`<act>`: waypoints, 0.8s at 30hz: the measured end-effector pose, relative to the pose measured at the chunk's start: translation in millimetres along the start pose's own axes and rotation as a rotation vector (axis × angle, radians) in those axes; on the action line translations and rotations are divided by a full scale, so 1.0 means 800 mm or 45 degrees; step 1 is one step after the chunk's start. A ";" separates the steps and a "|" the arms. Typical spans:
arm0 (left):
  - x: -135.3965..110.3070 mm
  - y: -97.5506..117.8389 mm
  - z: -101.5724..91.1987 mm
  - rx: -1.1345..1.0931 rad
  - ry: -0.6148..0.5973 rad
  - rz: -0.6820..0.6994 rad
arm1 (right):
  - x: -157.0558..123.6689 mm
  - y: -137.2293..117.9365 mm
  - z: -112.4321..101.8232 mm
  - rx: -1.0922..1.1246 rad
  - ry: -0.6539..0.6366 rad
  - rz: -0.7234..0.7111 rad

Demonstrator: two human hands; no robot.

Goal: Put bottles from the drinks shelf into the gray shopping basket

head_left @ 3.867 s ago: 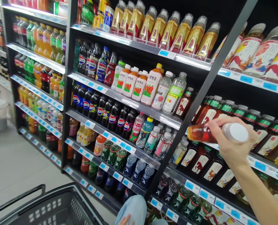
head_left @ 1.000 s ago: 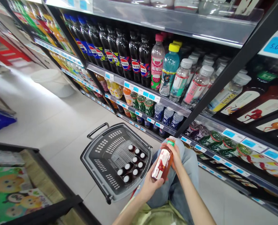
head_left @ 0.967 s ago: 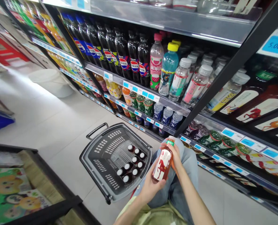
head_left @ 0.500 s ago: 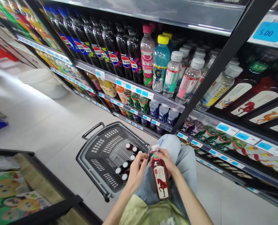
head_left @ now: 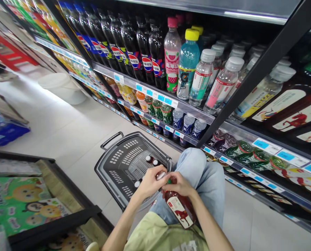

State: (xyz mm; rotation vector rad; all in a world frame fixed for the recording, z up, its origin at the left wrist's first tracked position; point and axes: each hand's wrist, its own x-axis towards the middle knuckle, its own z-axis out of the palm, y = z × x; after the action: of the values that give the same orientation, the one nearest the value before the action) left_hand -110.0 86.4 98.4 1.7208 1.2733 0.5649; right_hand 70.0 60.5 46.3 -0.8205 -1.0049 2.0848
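Observation:
A bottle of dark red-brown drink point(head_left: 180, 209) with a white label lies tilted over my lap, its neck pointing to the basket. My right hand point(head_left: 180, 184) is wrapped round its neck and shoulder. At the top end, my left hand point(head_left: 152, 180) has its fingers closed round the white cap point(head_left: 161, 175). Beyond my left hand stands a dark grey shopping basket point(head_left: 113, 181) on the floor. Several white-capped bottles point(head_left: 149, 159) stand inside it, partly hidden by my left hand and forearm.
Drink shelves point(head_left: 160, 92) run along the front and right, with cola bottles point(head_left: 138, 52) and clear bottles point(head_left: 201, 78). A white tub point(head_left: 62, 87) sits on the floor at the left. Green packages point(head_left: 19, 198) lie on a black-framed rack near left. My knees point(head_left: 192, 164) are beside the basket.
My left hand has moved right and closed on the bottle's cap. The bottle, upright before, now leans with its top to the left. The view has shifted slightly left.

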 end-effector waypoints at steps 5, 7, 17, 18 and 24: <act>-0.010 0.011 -0.013 0.077 -0.133 0.051 | -0.001 0.002 0.003 0.033 0.010 -0.003; -0.015 0.010 -0.010 0.045 -0.103 0.013 | 0.001 0.005 0.003 0.057 0.006 -0.039; -0.070 -0.027 -0.070 -0.056 0.551 -0.270 | -0.004 0.003 -0.013 0.609 0.486 -0.266; -0.073 -0.032 -0.083 -0.009 0.638 -0.285 | -0.007 0.001 -0.015 0.638 0.503 -0.261; -0.047 -0.107 -0.110 0.652 0.794 -0.432 | -0.010 -0.001 -0.016 0.678 0.470 -0.249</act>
State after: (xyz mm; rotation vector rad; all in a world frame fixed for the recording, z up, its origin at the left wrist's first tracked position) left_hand -235.8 91.6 74.2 1.7207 2.2615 0.6321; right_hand 85.0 59.8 42.6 -0.7511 -0.2942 1.8153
